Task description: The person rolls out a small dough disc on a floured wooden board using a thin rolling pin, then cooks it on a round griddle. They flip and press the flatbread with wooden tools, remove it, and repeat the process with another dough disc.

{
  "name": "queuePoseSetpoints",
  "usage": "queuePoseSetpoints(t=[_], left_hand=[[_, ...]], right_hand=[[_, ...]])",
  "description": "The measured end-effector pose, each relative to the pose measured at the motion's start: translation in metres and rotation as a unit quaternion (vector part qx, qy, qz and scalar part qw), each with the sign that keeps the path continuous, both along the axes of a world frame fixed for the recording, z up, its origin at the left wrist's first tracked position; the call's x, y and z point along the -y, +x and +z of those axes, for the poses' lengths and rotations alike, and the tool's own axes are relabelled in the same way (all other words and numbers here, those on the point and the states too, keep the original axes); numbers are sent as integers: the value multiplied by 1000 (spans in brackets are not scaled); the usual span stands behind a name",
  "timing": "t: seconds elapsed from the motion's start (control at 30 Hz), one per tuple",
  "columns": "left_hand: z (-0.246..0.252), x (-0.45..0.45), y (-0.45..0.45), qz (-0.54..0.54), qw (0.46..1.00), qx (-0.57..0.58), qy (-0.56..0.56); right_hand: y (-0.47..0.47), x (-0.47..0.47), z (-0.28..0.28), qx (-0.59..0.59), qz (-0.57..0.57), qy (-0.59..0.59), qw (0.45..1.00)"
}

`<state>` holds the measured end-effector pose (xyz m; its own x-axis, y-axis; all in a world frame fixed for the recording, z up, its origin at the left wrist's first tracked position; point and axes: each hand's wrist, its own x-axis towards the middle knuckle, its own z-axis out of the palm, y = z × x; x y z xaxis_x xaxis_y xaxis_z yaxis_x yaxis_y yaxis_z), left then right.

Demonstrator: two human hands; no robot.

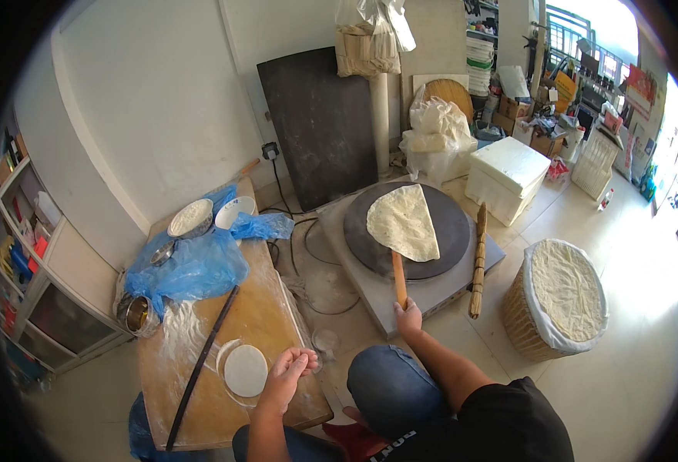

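My right hand [408, 316] grips the handle of a flat wooden spatula [399, 280]. Its far end is hidden beneath a thin flatbread [405, 222], which is folded along one side and lies over a round dark griddle [454, 242]. Above the wooden board's right edge, my left hand [293, 369] hovers with its fingers curled together and nothing visible in them. Just left of that hand, a round of rolled raw dough [246, 371] rests on the floured wooden board [281, 404]. A long dark rolling pin [203, 367] lies slantwise beside the dough.
Blue plastic sheeting [200, 265], a bowl of flour [191, 218], a white bowl [235, 211] and a metal pot [139, 315] crowd the board's far end. Right of the griddle are a tied straw bundle [478, 263], a cloth-lined basket of flatbreads [567, 289] and a foam box [506, 176].
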<state>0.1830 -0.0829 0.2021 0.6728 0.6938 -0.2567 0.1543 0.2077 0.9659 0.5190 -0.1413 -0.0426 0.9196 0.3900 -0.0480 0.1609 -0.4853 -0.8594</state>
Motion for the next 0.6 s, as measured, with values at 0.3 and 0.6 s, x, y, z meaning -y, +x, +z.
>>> queuePoseSetpoints(t=[0.3,0.6], left_hand=[[1,-3,0,1,1000,4,-7],[7,-3,-5,8,1000,13,-5]], right_hand=[[21,34,15,38,-20,29,999],[146,124,93,133,12,-81,988]])
